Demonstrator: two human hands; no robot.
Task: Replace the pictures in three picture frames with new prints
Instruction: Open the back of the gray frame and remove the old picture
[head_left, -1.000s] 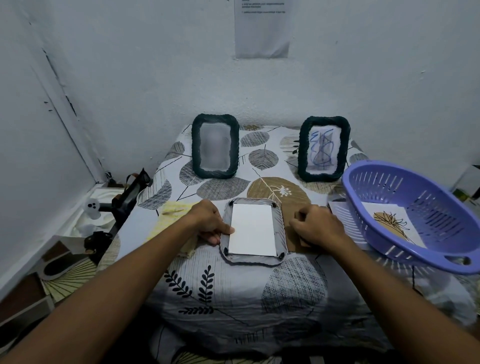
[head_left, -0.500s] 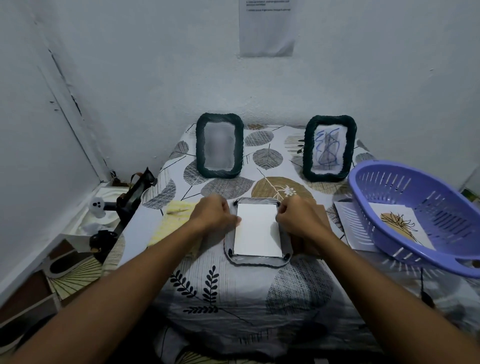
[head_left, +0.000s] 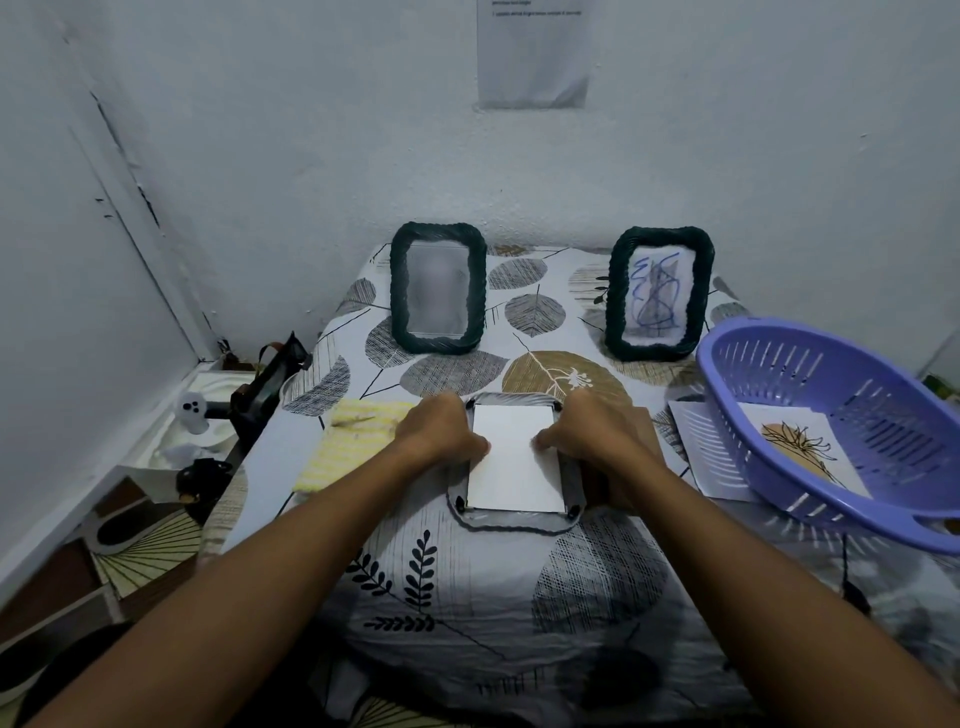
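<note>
Centre of frame, both hands, left hand (head_left: 441, 434) and right hand (head_left: 592, 431), press fingertips on the white print (head_left: 514, 462) in the face-down frame (head_left: 511, 519), grip not pinching; two upright frames (head_left: 439, 288) look untouched.

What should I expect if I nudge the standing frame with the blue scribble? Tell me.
The frame with the blue scribble stands upright, leaning back slightly, so a push would probably tip it. Its woven rim looks grippy rather than slippery. It probably lifts as one stiff piece.

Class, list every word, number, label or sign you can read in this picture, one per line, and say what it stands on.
Sheet of paper on the wall: a few lines of small print along its top, too blurred to read.
Right standing frame: blue scribbled lines, not writing.
Print in the purple basket: a drawing, no words.
Nothing else carries text.
</note>
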